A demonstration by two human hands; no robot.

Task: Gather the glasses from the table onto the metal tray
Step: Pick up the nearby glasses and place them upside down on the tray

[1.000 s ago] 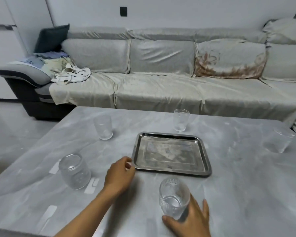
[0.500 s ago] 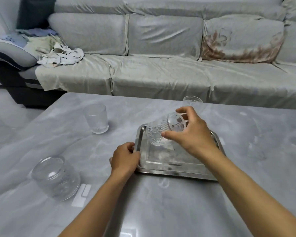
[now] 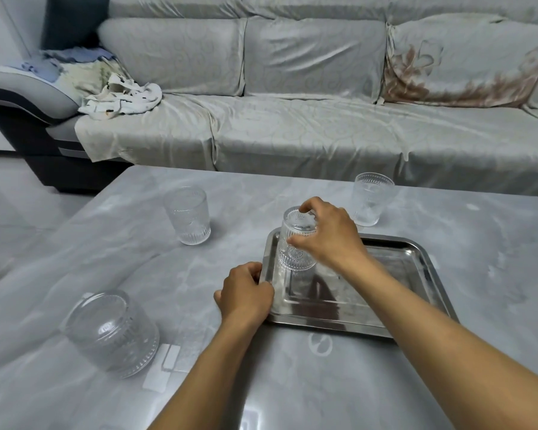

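A square metal tray (image 3: 423, 268) lies on the grey marble table (image 3: 494, 305). My right hand (image 3: 326, 234) grips a ribbed clear glass (image 3: 295, 246), turned upside down, at the tray's far-left corner; I cannot tell whether its rim touches the tray. My left hand (image 3: 246, 293) holds the tray's left rim. Three more glasses stand on the table: an upright one (image 3: 188, 215) at the left, an upright one (image 3: 371, 198) just behind the tray, and an upside-down one (image 3: 112, 332) at the near left.
A long sofa (image 3: 292, 125) under a pale cover runs along the table's far side, with crumpled cloth (image 3: 121, 96) on its left end. White flat strips (image 3: 165, 364) lie on the table by the near-left glass. Floor shows at the left.
My right hand lifted a glass from the table's near edge, carried it over the tray, and turned it upside down at the tray's far-left corner. My left hand moved onto the tray's rim.
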